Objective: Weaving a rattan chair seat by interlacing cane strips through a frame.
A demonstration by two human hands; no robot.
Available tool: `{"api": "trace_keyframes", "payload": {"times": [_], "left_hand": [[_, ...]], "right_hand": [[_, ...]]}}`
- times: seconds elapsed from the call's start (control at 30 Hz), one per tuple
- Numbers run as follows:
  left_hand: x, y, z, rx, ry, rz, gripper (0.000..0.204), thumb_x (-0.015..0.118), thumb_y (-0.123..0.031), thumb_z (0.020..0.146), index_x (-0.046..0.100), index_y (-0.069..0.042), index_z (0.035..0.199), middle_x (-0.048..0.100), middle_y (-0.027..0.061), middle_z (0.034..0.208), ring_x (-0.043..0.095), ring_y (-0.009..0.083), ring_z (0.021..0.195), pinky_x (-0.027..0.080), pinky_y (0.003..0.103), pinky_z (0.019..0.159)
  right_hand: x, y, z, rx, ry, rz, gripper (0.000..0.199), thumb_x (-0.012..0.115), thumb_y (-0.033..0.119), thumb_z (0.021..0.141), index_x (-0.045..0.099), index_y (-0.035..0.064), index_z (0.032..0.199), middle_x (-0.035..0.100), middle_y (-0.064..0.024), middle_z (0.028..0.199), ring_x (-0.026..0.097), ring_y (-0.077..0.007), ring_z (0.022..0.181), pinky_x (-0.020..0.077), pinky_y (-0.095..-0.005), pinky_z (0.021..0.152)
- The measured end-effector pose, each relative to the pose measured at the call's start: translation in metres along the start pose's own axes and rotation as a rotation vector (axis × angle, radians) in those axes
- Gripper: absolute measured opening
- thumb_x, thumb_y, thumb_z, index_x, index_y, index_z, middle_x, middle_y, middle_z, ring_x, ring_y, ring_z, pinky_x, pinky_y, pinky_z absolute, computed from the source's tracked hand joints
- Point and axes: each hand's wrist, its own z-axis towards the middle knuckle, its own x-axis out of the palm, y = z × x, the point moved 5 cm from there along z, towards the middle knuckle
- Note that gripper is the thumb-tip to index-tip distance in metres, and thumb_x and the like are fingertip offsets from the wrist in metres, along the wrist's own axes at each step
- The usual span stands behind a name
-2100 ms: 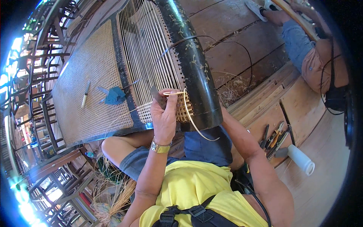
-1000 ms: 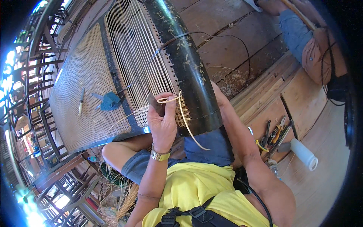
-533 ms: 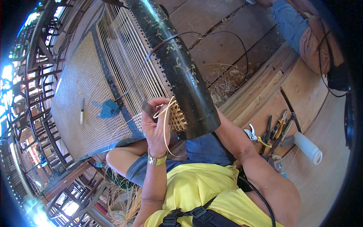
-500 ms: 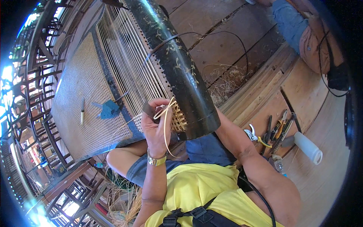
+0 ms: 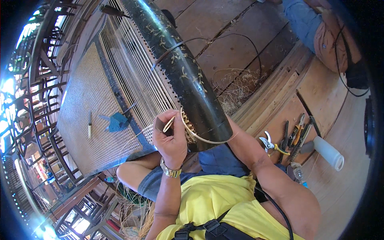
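Observation:
My left hand (image 5: 173, 142), with a metal watch at the wrist, pinches a pale cane strand (image 5: 208, 140) near the corner of a caned panel. The strand loops at my fingertips and its loose length curves right across the black frame (image 5: 190, 76), which is decorated with gold leaf patterns and lined with small holes. Beside my fingers is a patch of woven cane (image 5: 188, 127). Parallel strands (image 5: 134, 64) stretch up the panel from there. My right forearm (image 5: 250, 148) passes beneath the black frame, and the right hand is hidden behind it.
A finished woven section (image 5: 88, 108) carries a pen-like tool (image 5: 90, 126) and a blue cloth-like piece (image 5: 118, 122). Pruning shears (image 5: 274, 144), pliers (image 5: 298, 132) and a white bottle (image 5: 328, 154) lie to the right. A cable (image 5: 176, 46) crosses the frame. Another person (image 5: 308, 28) sits far right.
The strand's loose end has swung from hanging below my left hand to curving right over the black frame. My left hand has shifted slightly right and down.

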Motion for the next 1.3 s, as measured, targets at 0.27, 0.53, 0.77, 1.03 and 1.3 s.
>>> {"api": "trace_keyframes", "payload": {"times": [0.27, 0.53, 0.77, 1.03, 1.3], "left_hand": [[0.006, -0.006, -0.002, 0.312, 0.021, 0.283, 0.011, 0.070, 0.002, 0.094, 0.061, -0.003, 0.095, 0.069, 0.0091, 0.100, 0.061, 0.0087, 0.079, 0.050, 0.023, 0.067], [-0.002, -0.013, 0.006, 0.246, 0.099, 0.252, 0.017, 0.075, 0.003, 0.088, 0.067, -0.004, 0.101, 0.071, 0.0104, 0.100, 0.070, 0.0216, 0.088, 0.056, 0.030, 0.075], [0.006, -0.029, 0.026, 0.375, 0.261, 0.392, 0.012, 0.075, -0.001, 0.088, 0.068, -0.004, 0.097, 0.069, 0.0087, 0.093, 0.066, 0.0205, 0.082, 0.053, 0.030, 0.071], [-0.003, -0.014, 0.029, 0.281, 0.352, 0.224, 0.011, 0.072, 0.001, 0.089, 0.067, -0.004, 0.097, 0.068, 0.0090, 0.099, 0.067, 0.0170, 0.084, 0.053, 0.028, 0.071], [-0.008, -0.004, 0.029, 0.107, 0.388, 0.020, 0.011, 0.069, 0.000, 0.095, 0.063, -0.003, 0.104, 0.068, 0.0076, 0.105, 0.065, 0.0131, 0.093, 0.053, 0.026, 0.081]], "right_hand": [[-0.002, 0.000, -0.003, -0.007, -0.008, -0.006, 0.040, 0.071, 0.019, 0.095, 0.064, -0.0037, 0.127, 0.073, -0.0128, 0.112, 0.072, -0.0190, 0.097, 0.0585, -0.0314, 0.087], [-0.001, 0.001, -0.004, -0.010, -0.006, -0.010, 0.040, 0.072, 0.019, 0.095, 0.064, -0.0037, 0.127, 0.073, -0.0126, 0.111, 0.072, -0.0188, 0.097, 0.0585, -0.0313, 0.087], [-0.003, 0.001, -0.006, -0.018, -0.014, -0.009, 0.040, 0.072, 0.019, 0.095, 0.064, -0.0037, 0.126, 0.073, -0.0125, 0.111, 0.072, -0.0187, 0.097, 0.0584, -0.0312, 0.087], [-0.004, 0.003, -0.003, -0.015, -0.013, -0.021, 0.040, 0.072, 0.020, 0.095, 0.065, -0.0037, 0.126, 0.073, -0.0123, 0.110, 0.071, -0.0185, 0.096, 0.0584, -0.0311, 0.086], [-0.005, 0.003, -0.002, -0.010, -0.002, -0.028, 0.039, 0.072, 0.020, 0.095, 0.065, -0.0037, 0.125, 0.073, -0.0121, 0.110, 0.071, -0.0183, 0.096, 0.0583, -0.0310, 0.086]]}}
